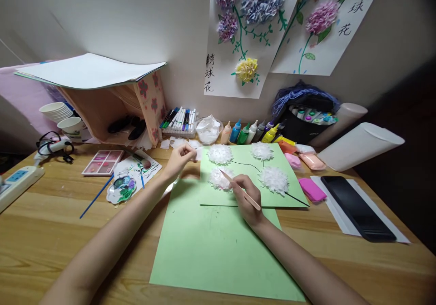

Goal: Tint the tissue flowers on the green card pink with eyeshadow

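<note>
Progress: four white paper blooms sit on the small green sheet [213,199], which overlaps the far part of a larger green sheet [218,255] on the wooden table [68,259]; two lie on the far side, two on the near side. Dark stem lines [247,163] run to the far-left, far-right and near-right blooms; none is visible at the near-left bloom [213,177], though the hand may cover one. Right hand [245,200] grips a pale pointed stick [252,201] like a pen, tip at the near-left bloom, so that bloom is judged to be the one being worked. Left hand [180,159], just left of the small sheet, has thumb and fingertips pinched together; cannot tell whether a paper scrap lies between them. White pieces remain in the bowl [205,139] and as loose scraps [182,142] to its left, so material is not used up. Compared with the wall sheet [221,80], no leaves, lettering or strong colour show on the small sheet. Estimate: blooms largely formed, near-left one perhaps unfinished, surrounding detail sparse.
</note>
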Demonstrator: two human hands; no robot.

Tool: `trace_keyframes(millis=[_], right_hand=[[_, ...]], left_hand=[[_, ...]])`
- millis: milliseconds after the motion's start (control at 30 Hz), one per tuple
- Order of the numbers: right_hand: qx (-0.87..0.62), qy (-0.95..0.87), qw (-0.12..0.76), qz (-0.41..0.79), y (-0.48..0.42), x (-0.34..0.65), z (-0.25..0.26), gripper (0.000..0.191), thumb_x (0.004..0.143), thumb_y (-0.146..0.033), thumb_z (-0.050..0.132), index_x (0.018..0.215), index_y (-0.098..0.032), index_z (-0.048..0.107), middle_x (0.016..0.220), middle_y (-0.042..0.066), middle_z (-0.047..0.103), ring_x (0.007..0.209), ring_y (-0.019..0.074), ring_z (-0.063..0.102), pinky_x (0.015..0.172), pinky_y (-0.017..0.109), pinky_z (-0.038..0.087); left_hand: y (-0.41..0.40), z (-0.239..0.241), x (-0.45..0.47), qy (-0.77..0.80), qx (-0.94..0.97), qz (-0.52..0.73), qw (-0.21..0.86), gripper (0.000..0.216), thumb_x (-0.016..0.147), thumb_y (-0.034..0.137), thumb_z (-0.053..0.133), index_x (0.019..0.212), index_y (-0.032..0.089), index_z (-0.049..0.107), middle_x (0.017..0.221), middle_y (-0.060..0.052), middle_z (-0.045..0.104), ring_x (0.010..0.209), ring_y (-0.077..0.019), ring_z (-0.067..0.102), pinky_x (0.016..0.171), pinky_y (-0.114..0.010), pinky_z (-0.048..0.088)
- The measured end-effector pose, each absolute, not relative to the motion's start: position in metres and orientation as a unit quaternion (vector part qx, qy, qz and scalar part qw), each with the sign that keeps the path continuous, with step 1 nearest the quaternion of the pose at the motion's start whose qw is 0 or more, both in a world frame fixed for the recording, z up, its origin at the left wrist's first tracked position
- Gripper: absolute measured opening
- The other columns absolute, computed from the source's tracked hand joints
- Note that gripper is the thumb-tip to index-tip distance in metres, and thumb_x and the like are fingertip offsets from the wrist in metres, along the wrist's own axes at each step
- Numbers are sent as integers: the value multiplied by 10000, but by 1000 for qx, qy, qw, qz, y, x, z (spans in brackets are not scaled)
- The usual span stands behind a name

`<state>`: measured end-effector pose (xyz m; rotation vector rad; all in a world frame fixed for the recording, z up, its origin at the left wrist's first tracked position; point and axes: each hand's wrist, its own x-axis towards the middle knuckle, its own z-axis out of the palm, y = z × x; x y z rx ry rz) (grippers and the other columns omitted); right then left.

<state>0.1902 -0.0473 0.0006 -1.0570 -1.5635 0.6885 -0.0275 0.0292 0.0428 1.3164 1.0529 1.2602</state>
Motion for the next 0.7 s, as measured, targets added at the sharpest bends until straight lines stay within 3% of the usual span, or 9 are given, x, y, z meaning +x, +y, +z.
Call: trace_keyframes(millis=[167,367,500,700], right_hand=[[-448,-587,546,395,-51,187,4,244,949,-383,403,968,-229,591,1027,44,677,629,125,617,606,285,504],[-458,-584,547,388,-49,184,7,137,843,-329,613,803,-205,571,961,64,680,936,201,643,795,339,514],[-441,-598,577,338,-45,185,3,131,796,-265,666,769,-205,553,834,33,637,835,179,635,741,320,513],[-398,-685,527,309,-46,194,6,131,808,-183,633,745,-207,520,787,18,613,760,158,633,700,299,504]], left_hand=[[0,47,-10,412,649,465,438,177,752,303,665,727,164,559,737,-10,608,664,-114,564,642,-244,461],[-18,43,9,369,771,396,336,115,842,270,561,771,181,580,784,-27,620,739,-136,582,699,-267,471],[-18,44,17,385,770,381,339,129,841,309,572,845,184,604,794,-33,638,731,-139,598,674,-263,480],[-19,46,18,411,687,366,474,260,810,333,615,1013,171,615,899,-60,674,817,-160,636,750,-284,510]])
